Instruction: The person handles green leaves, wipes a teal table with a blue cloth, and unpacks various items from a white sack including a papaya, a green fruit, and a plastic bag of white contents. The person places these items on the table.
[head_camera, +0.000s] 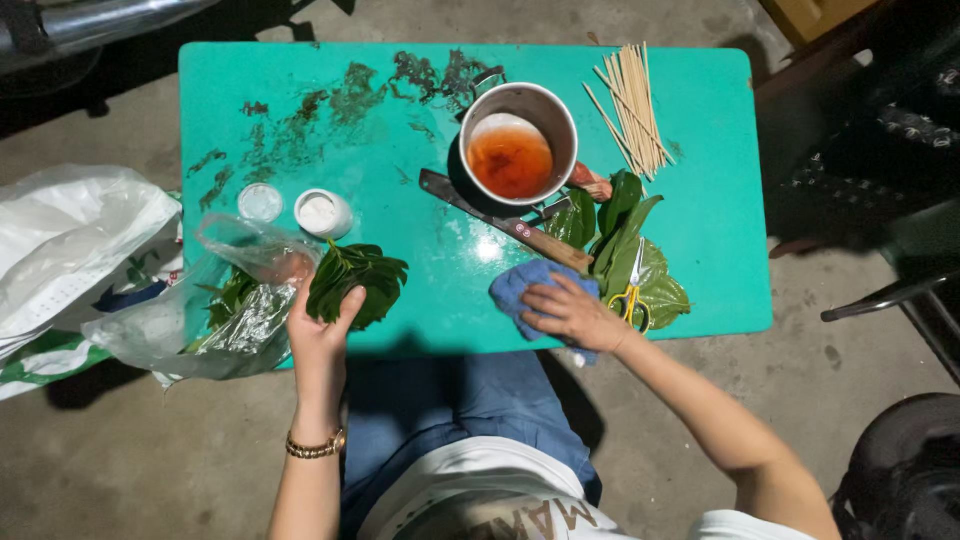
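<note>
Gripping a thick bunch of dark green leaves with fingers curled around the stems, the left hand holds it just above the near edge of the turquoise plastic worktop, well to the left of the round metal pot of reddish-brown liquid. The right hand lies spread flat, pressing a crumpled blue cloth below the pot. Beside that cloth, a few loose green leaves lie under yellow-handled scissors, and a wooden-handled knife touches the pot's near side. Pale bamboo skewers to the pot's right look untouched. A clear plastic bag left of the bunch holds more leaves, so most leaves seem unprocessed.
</note>
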